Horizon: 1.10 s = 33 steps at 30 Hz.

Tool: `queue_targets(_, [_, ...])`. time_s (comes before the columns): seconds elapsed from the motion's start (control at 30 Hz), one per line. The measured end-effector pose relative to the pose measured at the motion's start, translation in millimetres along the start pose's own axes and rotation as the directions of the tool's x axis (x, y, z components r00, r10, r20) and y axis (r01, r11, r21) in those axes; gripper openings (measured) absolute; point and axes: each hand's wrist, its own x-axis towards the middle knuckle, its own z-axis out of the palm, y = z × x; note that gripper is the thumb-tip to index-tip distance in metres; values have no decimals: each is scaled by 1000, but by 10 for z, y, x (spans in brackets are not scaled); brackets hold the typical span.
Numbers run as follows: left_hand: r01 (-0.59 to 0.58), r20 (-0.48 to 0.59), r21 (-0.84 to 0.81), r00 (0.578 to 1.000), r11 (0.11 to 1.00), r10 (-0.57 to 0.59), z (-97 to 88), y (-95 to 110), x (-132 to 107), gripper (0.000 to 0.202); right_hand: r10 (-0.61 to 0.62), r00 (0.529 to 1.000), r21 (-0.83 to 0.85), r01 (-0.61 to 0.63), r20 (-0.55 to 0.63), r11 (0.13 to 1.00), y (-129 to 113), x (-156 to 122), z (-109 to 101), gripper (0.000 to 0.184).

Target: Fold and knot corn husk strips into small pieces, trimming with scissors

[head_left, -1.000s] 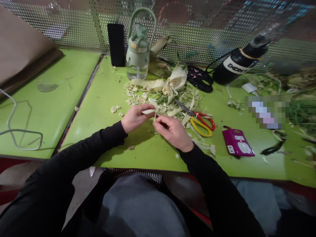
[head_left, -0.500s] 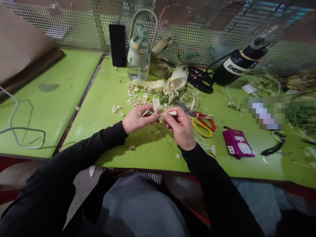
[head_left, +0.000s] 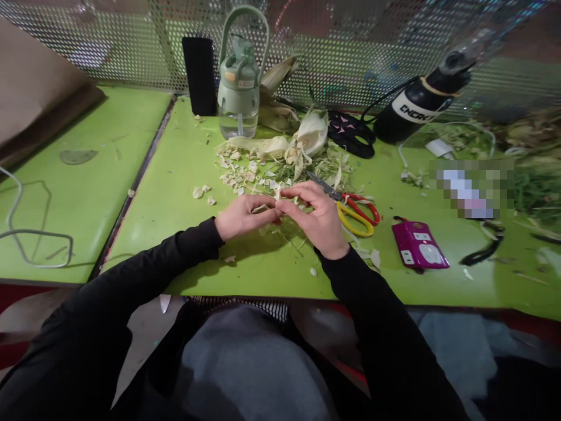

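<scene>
Between my fingertips, over the green table, is a small pale piece of corn husk (head_left: 277, 192), mostly covered by the fingers. My left hand (head_left: 248, 217) pinches it from the left, thumb and fingers drawn together. My right hand (head_left: 318, 219) meets it from the right, thumb and forefinger closed at the same spot. Just beyond the hands lies a heap of husk scraps (head_left: 249, 175) with larger husk leaves (head_left: 313, 135) behind it. Scissors (head_left: 357, 213) with red and yellow handles rest right beside my right hand.
A green water bottle (head_left: 239, 93) and a dark phone (head_left: 199, 76) stand against the mesh panel (head_left: 333, 70). To the right are a black bottle (head_left: 407, 111), a purple power socket (head_left: 421, 245) and a white charger (head_left: 439, 148). Brown paper (head_left: 39, 88) covers the far left.
My right hand has turned and its fingers now reach over the husk piece toward the left hand. The husk strips that stuck out before are now mostly hidden. The view has shifted slightly.
</scene>
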Motion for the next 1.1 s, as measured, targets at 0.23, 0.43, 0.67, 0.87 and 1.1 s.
queue_targets(0.23, [99,82,-143,993,985,-88,101,-5,-31,25,44,999,216,-41,-10,976,-27,-47,74,17])
queue_targets(0.43, [303,153,-445,953,843,-262,179,-68,-39,29,107,994,243,-100,-15,965,98,28,51,17])
queue_targets(0.67, [291,108,-701,946,652,-306,61,0,11,33,-49,999,-37,49,14,998,89,64,-117,26])
queue_targets(0.87, [334,142,-661,935,672,-325,-9,1,5,18,-290,956,-240,290,37,926,101,59,-111,13])
queue_targets(1.1, [253,41,-645,954,721,-298,30,-37,12,21,-424,904,-406,409,56,818,112,38,-70,9])
